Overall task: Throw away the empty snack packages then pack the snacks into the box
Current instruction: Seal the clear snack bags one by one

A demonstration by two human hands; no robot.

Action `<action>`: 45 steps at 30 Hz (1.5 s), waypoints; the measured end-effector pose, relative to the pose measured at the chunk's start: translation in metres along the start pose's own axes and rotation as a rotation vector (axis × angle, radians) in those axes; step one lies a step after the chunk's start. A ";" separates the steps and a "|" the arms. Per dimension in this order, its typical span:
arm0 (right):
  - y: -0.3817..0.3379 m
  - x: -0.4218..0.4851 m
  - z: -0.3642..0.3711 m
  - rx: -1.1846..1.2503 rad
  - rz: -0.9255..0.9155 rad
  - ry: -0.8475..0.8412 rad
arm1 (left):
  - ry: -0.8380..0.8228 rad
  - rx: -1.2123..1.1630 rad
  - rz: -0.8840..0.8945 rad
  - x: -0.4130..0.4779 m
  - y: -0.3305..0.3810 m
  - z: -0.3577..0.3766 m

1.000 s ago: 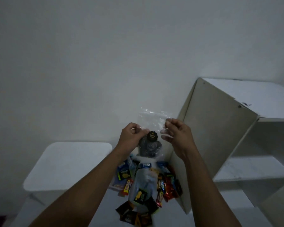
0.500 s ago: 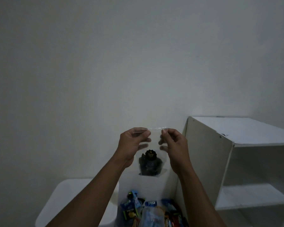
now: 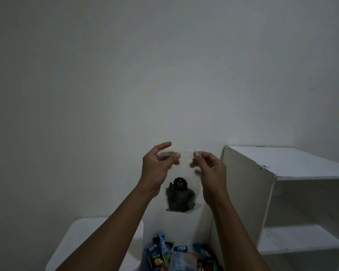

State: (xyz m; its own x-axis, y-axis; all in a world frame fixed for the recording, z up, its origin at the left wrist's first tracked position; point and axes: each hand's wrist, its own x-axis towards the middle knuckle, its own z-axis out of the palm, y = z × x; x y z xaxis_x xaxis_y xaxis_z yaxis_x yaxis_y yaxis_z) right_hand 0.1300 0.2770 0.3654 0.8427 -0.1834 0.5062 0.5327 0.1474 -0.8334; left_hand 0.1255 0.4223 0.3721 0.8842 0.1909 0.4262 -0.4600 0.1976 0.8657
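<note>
Holding the clear bag (image 3: 181, 169) up before the wall (image 3: 164, 75), we have it by its top edge at both ends; the left hand (image 3: 157, 169) has its grip closed on the top left corner, thumb against the lower fingers with the forefinger lifted straight and free; the bag hangs upright between the hands, its dark snacks (image 3: 180, 198) gathered at the bottom under a black label; the right hand (image 3: 209, 173) has its grip pinched on the top right corner; since the bag is not empty, we judge it belongs in the box rather than the bin, and the step looks like checking or pressing the top closed; to do it well we should hold the bag level and upright so nothing slides toward the mouth, and run the pinch along the whole strip; below, a white rounded surface (image 3: 82, 237) sits at the left, and we cannot tell whether it is the box; a pile of snack packets (image 3: 176, 253) lies beside it at the bottom edge; a white shelf unit (image 3: 282, 167) stands at the right; the room is dim and bare.
</note>
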 end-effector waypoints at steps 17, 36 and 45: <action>-0.002 0.005 0.013 -0.090 -0.018 -0.087 | -0.046 -0.001 0.016 0.007 -0.001 -0.004; -0.001 0.003 0.022 -0.037 0.050 -0.046 | -0.012 -0.151 -0.022 0.009 -0.004 -0.011; -0.004 0.003 0.030 -0.040 0.059 -0.093 | -0.005 -0.133 0.000 0.009 -0.003 -0.011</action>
State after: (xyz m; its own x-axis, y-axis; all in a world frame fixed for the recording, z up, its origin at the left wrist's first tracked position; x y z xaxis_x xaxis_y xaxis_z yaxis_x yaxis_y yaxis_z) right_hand 0.1328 0.3046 0.3771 0.8772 -0.0844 0.4726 0.4797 0.1163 -0.8697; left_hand 0.1335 0.4340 0.3704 0.8844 0.1858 0.4282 -0.4665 0.3233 0.8233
